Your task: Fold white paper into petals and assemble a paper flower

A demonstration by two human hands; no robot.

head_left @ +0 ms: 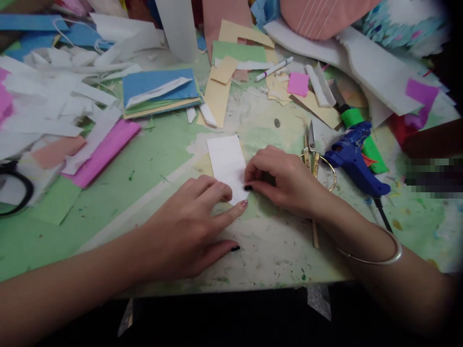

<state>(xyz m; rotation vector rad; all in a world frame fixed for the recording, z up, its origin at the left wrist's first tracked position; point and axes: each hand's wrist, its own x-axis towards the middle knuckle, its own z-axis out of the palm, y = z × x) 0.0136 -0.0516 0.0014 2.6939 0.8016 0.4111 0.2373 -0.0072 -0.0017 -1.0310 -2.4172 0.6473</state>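
Note:
A small white strip of paper [227,161] lies on the table in front of me, its lower end between my hands. My left hand [197,221] rests at that lower end, index finger stretched onto the paper and thumb apart from it. At the lower right corner, my right hand [285,180] pinches the paper's edge between thumb and fingertips. Partly hidden behind my right hand is a pair of gold-handled scissors [314,161], blades pointing away. A thin wooden stick [315,233] shows below my right wrist.
A blue glue gun [356,161] and a green-handled knife [352,115] lie to the right. Stacked coloured paper [159,91] sits behind the left hand. White paper scraps [54,96] pile up at left, near black scissor handles [16,190]. A pen [274,69] lies farther back.

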